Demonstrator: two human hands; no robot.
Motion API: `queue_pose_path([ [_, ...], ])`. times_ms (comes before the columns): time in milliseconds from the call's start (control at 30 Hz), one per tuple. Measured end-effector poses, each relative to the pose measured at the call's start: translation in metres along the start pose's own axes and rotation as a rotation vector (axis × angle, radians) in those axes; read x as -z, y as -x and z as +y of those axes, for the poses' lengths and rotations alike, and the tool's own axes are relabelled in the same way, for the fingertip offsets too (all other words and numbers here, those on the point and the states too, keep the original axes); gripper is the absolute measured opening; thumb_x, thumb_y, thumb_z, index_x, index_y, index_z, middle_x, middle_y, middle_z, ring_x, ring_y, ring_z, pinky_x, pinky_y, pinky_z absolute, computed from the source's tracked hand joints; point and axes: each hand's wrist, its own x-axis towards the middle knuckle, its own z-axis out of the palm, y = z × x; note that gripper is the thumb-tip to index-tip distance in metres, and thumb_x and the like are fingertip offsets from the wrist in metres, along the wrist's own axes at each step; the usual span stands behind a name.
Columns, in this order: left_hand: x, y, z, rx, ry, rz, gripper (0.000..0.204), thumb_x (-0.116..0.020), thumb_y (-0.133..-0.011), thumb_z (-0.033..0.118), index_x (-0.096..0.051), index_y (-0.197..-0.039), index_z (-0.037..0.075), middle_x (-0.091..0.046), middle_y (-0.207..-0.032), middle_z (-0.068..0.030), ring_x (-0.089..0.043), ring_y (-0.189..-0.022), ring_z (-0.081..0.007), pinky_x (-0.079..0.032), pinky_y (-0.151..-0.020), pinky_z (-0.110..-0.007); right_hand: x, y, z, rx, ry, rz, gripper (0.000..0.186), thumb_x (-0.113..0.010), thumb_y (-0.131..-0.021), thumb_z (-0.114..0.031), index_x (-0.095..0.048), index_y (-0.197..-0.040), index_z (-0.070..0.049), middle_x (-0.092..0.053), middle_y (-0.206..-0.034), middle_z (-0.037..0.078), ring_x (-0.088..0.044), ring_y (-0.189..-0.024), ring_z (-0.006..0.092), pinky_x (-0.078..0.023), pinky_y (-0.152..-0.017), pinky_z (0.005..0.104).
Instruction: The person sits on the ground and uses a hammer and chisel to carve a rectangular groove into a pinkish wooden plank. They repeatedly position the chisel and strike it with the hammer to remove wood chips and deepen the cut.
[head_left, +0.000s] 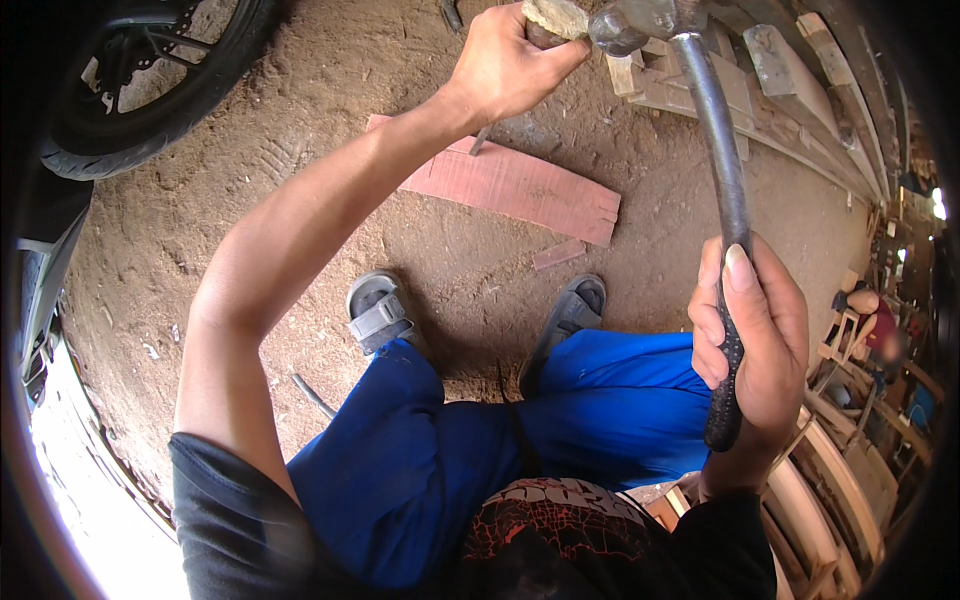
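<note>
We note both hands occupied; the left hand (512, 68) is closed around a wooden-handled tool (556, 18), its pale, frayed butt standing out past the thumb side of the fist; a narrow grey blade (480, 140) shows beneath that hand and points down to the reddish board (515, 190); we cannot tell whether its tip touches the wood; the right hand (755, 330) is wrapped around the black textured grip of a hammer (718, 140), thumb laid along the handle; the dark shaft runs forward from that hand, and the hammer head (650, 22) is just beside the tool's butt, near the left hand's thumb; contact between the two we cannot make out

We record the board flat on the dirt floor (450, 245), below and slightly to the right of the left hand, with notches cut in its end nearer the right hand; a small reddish offcut (559, 254) lies close to that end, between the two hands in left-right terms; two grey sandals (378, 312) are on the ground nearer the body than the board, under blue trousers (380, 450); a black tyre (150, 140) is well to the left of the left hand; we find stacked timber (790, 80) beyond the right hand, and another person (880, 330) in the background to its right
</note>
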Motion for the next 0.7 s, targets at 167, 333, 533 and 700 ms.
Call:
queue_pose_path([
  [167,-0.0017,0.0002,-0.0002,-0.004,0.034,0.006,0.011,-0.072,-0.085,0.01,-0.065,-0.085,0.001,-0.062,-0.07,0.0033,-0.051,-0.064,-0.0019,-0.043,-0.057,-0.022,0.0021,-0.0004,0.0005,-0.005,0.006,-0.046,0.024,-0.052,-0.101,-0.023,-0.052,-0.089,-0.003,-0.042,-0.066,-0.003,-0.037,-0.05,0.0026,-0.03,-0.042,0.0189],
  [333,-0.0013,0.0001,0.0008,0.047,0.054,-0.006,0.01,-0.071,-0.085,0.01,-0.065,-0.085,0.002,-0.061,-0.069,0.0034,-0.05,-0.062,-0.0018,-0.041,-0.055,-0.022,0.0016,-0.0001,0.0023,-0.01,-0.003,-0.031,0.023,-0.052,-0.101,-0.024,-0.052,-0.09,-0.003,-0.042,-0.065,-0.003,-0.037,-0.049,0.0025,-0.03,-0.043,0.0189],
  [533,-0.0001,-0.0012,-0.0019,0.026,0.068,-0.029,0.011,-0.072,-0.084,0.01,-0.064,-0.087,0.002,-0.062,-0.071,0.0029,-0.052,-0.063,-0.0024,-0.043,-0.057,-0.022,0.0024,0.0022,0.0018,-0.009,0.009,-0.035,0.024,-0.053,-0.101,-0.024,-0.053,-0.091,-0.003,-0.043,-0.064,-0.003,-0.036,-0.048,0.0023,-0.029,-0.043,0.0187],
  [700,-0.0006,-0.0012,-0.0023,-0.025,0.022,0.011,0.017,-0.075,-0.084,0.014,-0.065,-0.088,0.001,-0.063,-0.073,0.0022,-0.055,-0.068,-0.0035,-0.047,-0.063,-0.023,0.0016,0.0008,0.0026,-0.017,0.022,-0.039,0.024,-0.054,-0.101,-0.025,-0.054,-0.092,-0.002,-0.044,-0.064,-0.003,-0.037,-0.048,0.0022,-0.029,-0.043,0.0186],
])
